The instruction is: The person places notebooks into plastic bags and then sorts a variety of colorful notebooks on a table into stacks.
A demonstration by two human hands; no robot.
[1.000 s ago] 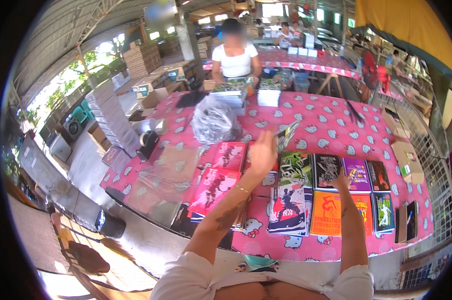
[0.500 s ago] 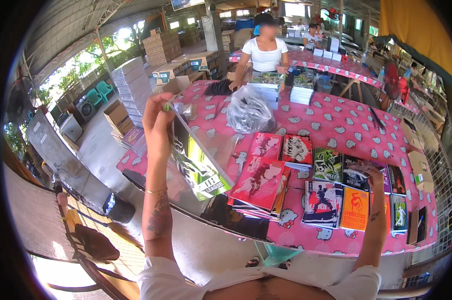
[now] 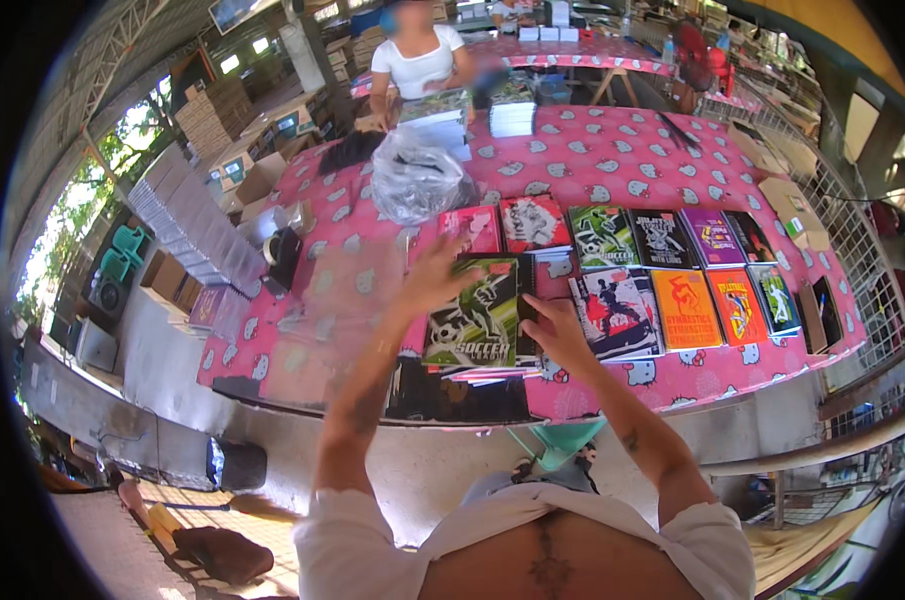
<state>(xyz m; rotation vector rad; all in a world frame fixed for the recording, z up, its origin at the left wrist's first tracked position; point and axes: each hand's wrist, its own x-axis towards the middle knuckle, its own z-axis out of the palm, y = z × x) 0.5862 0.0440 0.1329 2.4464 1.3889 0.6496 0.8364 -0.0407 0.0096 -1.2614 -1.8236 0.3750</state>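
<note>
A green, black and white notebook (image 3: 473, 315) with a player printed on its cover lies on top of a stack near the front of the table. My left hand (image 3: 435, 275), smeared by motion, is over its upper left corner with fingers apart and nothing visible in them. At its right side my right hand (image 3: 555, 328) touches the dark edge (image 3: 526, 290) beside it, index finger stretched out and thumb apart. Right of the stack are rows of notebooks, among them an orange one (image 3: 687, 308), a black one (image 3: 663, 240) and a purple one (image 3: 711, 238).
The pink patterned table (image 3: 613, 150) bears a clear plastic bag (image 3: 413, 178) behind the stack and clear plastic sheets (image 3: 343, 290) at left. Across it stands a person (image 3: 418, 62) in a white top by notebook piles (image 3: 513, 110). A tall stack (image 3: 188, 215) and boxes stand left; a wire grid borders the right.
The green notebook has left my raised left hand and lies on the stack. My right hand has moved left from the notebook rows to its edge. The view has tilted down.
</note>
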